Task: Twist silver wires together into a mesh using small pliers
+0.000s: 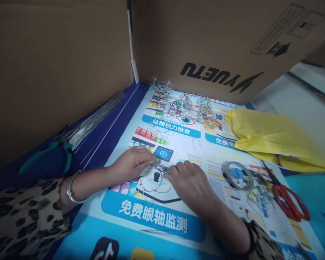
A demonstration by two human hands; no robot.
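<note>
**Cardboard-walled bench, two hands pinched on a scrap of wire**

Head camera: brown cardboard walls [56, 65] close off the back of a table covered by a printed poster [151, 216]. The small wire piece [162, 168] sits just above the poster's middle, between the left hand [132, 163] and the right hand [191, 180].

The wire looks hair-thin and nearly weightless. It is probably springy, quick to kink and easy to let slip, so the best grip is likely right beside the bend being worked, not out at the loose loops trailing toward the person.

Both hands have thumb and forefinger closed to a tight pinch on the piece from opposite ends, fingertips almost meeting. The other fingers are curled under and rest on the poster. Whether a tiny bead or clip sits in the pinch cannot be made out.

To the left lie teal-handled pliers [52, 151] and a bundle of straight wires [97, 119]. To the right are a wire spool [237, 176], red scissors [289, 202] and a yellow bag [271, 137]. A heap of tangled wire pieces [189, 106] lies well back.
</note>
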